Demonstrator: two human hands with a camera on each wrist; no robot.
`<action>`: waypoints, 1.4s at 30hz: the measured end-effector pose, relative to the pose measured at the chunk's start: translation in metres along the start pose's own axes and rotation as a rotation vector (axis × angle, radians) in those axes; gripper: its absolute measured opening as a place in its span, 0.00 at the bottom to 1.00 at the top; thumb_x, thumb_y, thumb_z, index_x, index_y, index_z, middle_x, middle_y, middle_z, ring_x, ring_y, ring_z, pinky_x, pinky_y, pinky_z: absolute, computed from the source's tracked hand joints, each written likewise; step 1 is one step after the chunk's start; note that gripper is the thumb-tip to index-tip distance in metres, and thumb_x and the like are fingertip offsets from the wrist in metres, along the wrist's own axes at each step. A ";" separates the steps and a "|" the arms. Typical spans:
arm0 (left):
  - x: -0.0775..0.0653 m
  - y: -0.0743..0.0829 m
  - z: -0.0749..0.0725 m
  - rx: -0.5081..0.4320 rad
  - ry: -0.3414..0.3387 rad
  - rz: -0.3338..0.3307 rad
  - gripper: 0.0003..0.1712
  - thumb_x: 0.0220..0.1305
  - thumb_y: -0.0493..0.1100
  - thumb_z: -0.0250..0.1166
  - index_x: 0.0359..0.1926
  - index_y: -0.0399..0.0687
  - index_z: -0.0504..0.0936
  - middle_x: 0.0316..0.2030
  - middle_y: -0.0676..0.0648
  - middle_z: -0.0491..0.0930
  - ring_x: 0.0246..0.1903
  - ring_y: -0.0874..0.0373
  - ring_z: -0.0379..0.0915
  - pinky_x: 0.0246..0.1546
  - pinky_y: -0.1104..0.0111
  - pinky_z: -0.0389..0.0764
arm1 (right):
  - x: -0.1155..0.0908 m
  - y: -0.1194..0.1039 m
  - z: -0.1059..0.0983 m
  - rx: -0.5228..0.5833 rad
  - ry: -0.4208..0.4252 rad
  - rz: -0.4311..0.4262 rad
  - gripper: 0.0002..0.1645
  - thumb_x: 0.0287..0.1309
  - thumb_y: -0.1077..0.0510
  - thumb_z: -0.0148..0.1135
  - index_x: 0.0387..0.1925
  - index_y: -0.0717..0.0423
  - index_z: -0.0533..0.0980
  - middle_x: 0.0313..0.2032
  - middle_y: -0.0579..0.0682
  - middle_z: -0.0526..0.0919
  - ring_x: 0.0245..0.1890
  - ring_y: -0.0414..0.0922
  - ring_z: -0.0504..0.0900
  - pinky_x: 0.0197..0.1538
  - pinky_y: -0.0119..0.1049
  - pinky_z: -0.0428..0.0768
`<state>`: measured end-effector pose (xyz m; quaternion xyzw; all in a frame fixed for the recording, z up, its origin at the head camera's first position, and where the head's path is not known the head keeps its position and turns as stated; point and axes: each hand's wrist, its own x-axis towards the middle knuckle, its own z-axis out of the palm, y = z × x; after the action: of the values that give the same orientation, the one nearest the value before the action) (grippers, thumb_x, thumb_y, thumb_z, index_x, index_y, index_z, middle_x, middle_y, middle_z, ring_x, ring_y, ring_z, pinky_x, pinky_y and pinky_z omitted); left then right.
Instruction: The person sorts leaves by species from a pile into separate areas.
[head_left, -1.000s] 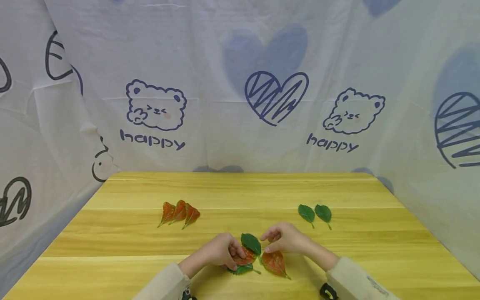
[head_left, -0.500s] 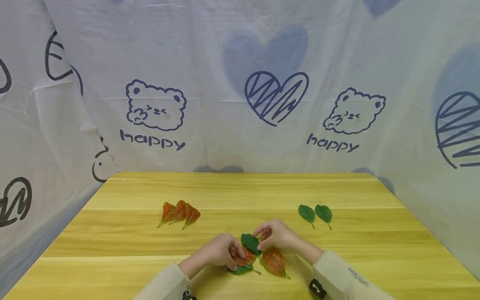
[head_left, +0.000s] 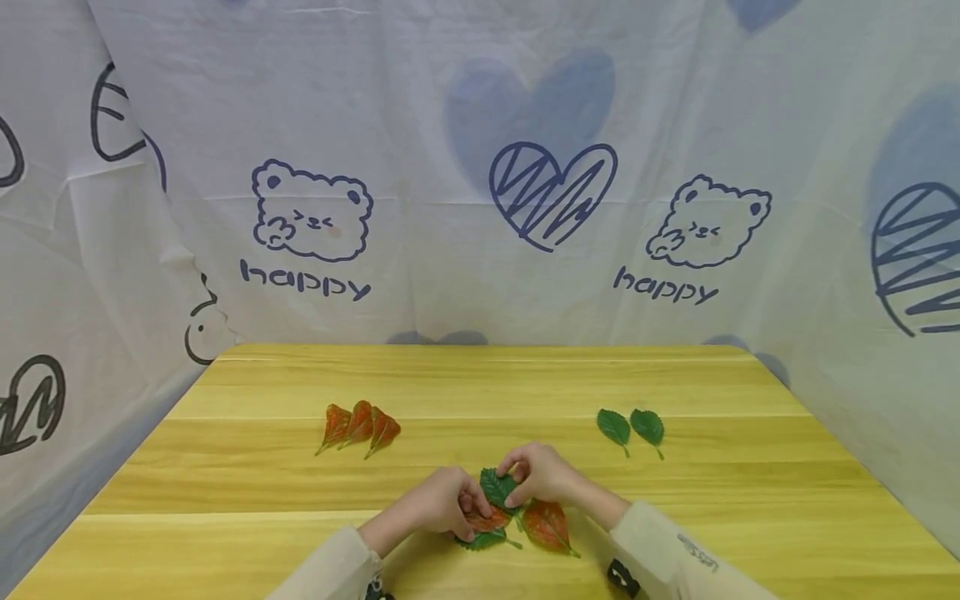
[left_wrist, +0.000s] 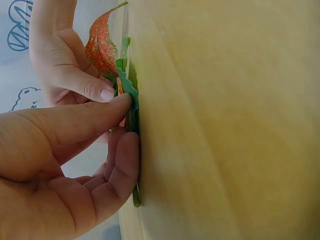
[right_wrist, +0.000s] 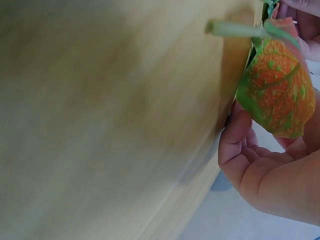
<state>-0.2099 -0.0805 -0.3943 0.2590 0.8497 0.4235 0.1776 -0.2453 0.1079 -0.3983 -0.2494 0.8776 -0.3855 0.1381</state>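
My left hand (head_left: pixel 442 500) is at the leaf cluster near the front middle, thumb and curled fingers gripping the edges of a red leaf (head_left: pixel 491 520) and the lower green leaf (head_left: pixel 486 540). My right hand (head_left: pixel 546 475) pinches the upper green leaf (head_left: pixel 491 483) between thumb and finger, over the red leaf. Below the right hand another red leaf (head_left: pixel 547 525) lies with its stem toward the front; in the right wrist view this mottled red leaf (right_wrist: pixel 280 85) hides part of that hand. The left wrist view shows my left thumb against the wavy-edged green leaf (left_wrist: pixel 131 92).
Three overlapping red leaves (head_left: pixel 360 423) lie at the back left of the wooden table (head_left: pixel 225 483). Two green leaves (head_left: pixel 630 428) are side by side at the back right. A white printed cloth (head_left: pixel 435 250) hangs behind the table and along its sides.
My right hand has moved left from above the right red leaf to the upper green leaf and taken hold of it, shifting it slightly. The left hand has stayed in place.
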 end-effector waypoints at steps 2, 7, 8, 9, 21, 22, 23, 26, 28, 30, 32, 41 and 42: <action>0.000 0.000 0.000 0.006 0.002 0.004 0.13 0.36 0.21 0.68 0.26 0.37 0.83 0.13 0.52 0.66 0.15 0.63 0.53 0.14 0.76 0.60 | 0.000 -0.001 0.001 -0.002 0.002 0.007 0.17 0.35 0.71 0.70 0.33 0.63 0.78 0.22 0.47 0.74 0.25 0.39 0.69 0.26 0.29 0.71; 0.000 -0.001 0.000 0.015 0.006 0.005 0.13 0.35 0.21 0.68 0.26 0.37 0.83 0.14 0.52 0.66 0.15 0.63 0.54 0.14 0.76 0.60 | 0.001 -0.002 0.001 0.011 0.003 0.004 0.15 0.35 0.72 0.70 0.31 0.63 0.78 0.18 0.45 0.71 0.20 0.38 0.66 0.22 0.28 0.67; 0.000 -0.001 0.000 0.015 0.005 0.003 0.13 0.35 0.21 0.68 0.26 0.37 0.83 0.14 0.52 0.65 0.15 0.63 0.53 0.14 0.76 0.60 | 0.001 -0.002 0.001 0.012 0.004 0.001 0.14 0.36 0.72 0.69 0.30 0.63 0.78 0.17 0.45 0.70 0.19 0.38 0.66 0.22 0.28 0.66; 0.000 0.000 0.000 0.013 0.004 0.002 0.13 0.35 0.21 0.68 0.26 0.37 0.83 0.14 0.52 0.65 0.15 0.63 0.53 0.14 0.76 0.60 | 0.001 -0.002 0.001 0.010 0.005 -0.005 0.13 0.36 0.72 0.69 0.30 0.63 0.78 0.17 0.45 0.70 0.19 0.38 0.66 0.22 0.28 0.66; 0.001 0.000 0.000 0.007 -0.001 -0.018 0.13 0.36 0.21 0.68 0.26 0.37 0.82 0.15 0.50 0.67 0.16 0.63 0.57 0.13 0.75 0.66 | 0.000 0.006 -0.001 0.133 0.134 -0.009 0.05 0.45 0.68 0.65 0.29 0.64 0.80 0.21 0.46 0.77 0.21 0.39 0.72 0.25 0.33 0.74; 0.001 -0.001 -0.001 0.009 0.000 -0.018 0.13 0.36 0.21 0.68 0.26 0.37 0.82 0.16 0.50 0.67 0.16 0.63 0.57 0.13 0.75 0.67 | 0.000 0.006 -0.001 0.147 0.142 -0.012 0.05 0.45 0.69 0.65 0.29 0.65 0.80 0.21 0.46 0.77 0.21 0.39 0.73 0.25 0.33 0.74; 0.001 -0.001 -0.001 0.010 0.000 -0.019 0.13 0.36 0.21 0.68 0.26 0.37 0.82 0.16 0.50 0.67 0.16 0.63 0.58 0.13 0.75 0.68 | 0.000 0.006 -0.002 0.158 0.151 -0.014 0.05 0.45 0.69 0.65 0.29 0.65 0.80 0.21 0.46 0.77 0.21 0.39 0.73 0.25 0.33 0.75; 0.001 0.000 0.000 0.004 -0.002 -0.024 0.14 0.36 0.21 0.68 0.26 0.37 0.82 0.15 0.50 0.66 0.16 0.63 0.58 0.12 0.75 0.69 | -0.002 0.007 -0.004 0.193 0.173 -0.010 0.05 0.45 0.69 0.64 0.29 0.67 0.79 0.21 0.46 0.77 0.22 0.39 0.73 0.26 0.33 0.75; 0.001 0.000 0.000 -0.004 -0.003 -0.033 0.14 0.36 0.21 0.68 0.26 0.37 0.82 0.16 0.50 0.67 0.16 0.62 0.58 0.12 0.74 0.70 | -0.003 0.008 -0.005 0.209 0.185 0.003 0.06 0.46 0.68 0.64 0.30 0.67 0.79 0.21 0.46 0.77 0.22 0.39 0.72 0.26 0.33 0.74; 0.001 0.000 0.000 -0.015 -0.006 -0.051 0.14 0.36 0.21 0.68 0.26 0.38 0.82 0.16 0.50 0.67 0.15 0.62 0.59 0.13 0.72 0.72 | -0.004 0.009 -0.007 0.224 0.196 0.018 0.07 0.47 0.67 0.64 0.31 0.67 0.79 0.22 0.46 0.76 0.23 0.40 0.73 0.26 0.34 0.74; 0.001 0.000 0.000 -0.023 -0.007 -0.065 0.14 0.36 0.20 0.68 0.26 0.38 0.82 0.16 0.49 0.66 0.15 0.62 0.60 0.13 0.70 0.73 | -0.005 0.010 -0.009 0.243 0.204 0.034 0.07 0.48 0.67 0.64 0.32 0.66 0.79 0.22 0.46 0.76 0.23 0.41 0.73 0.27 0.36 0.75; 0.001 0.001 0.000 -0.019 -0.008 -0.067 0.14 0.37 0.20 0.68 0.26 0.38 0.82 0.15 0.50 0.65 0.14 0.62 0.59 0.13 0.70 0.73 | -0.008 0.011 -0.017 0.328 0.243 0.063 0.08 0.51 0.67 0.61 0.34 0.68 0.78 0.23 0.49 0.75 0.22 0.44 0.74 0.27 0.40 0.76; 0.001 0.001 0.000 -0.018 -0.010 -0.069 0.14 0.37 0.21 0.68 0.26 0.38 0.82 0.15 0.50 0.65 0.14 0.62 0.59 0.13 0.70 0.73 | -0.008 0.011 -0.019 0.321 0.245 0.062 0.08 0.51 0.67 0.61 0.34 0.68 0.77 0.23 0.49 0.75 0.22 0.44 0.74 0.27 0.40 0.77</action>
<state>-0.2106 -0.0796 -0.3936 0.2301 0.8533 0.4237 0.1985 -0.2502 0.1299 -0.3934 -0.1483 0.8224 -0.5434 0.0799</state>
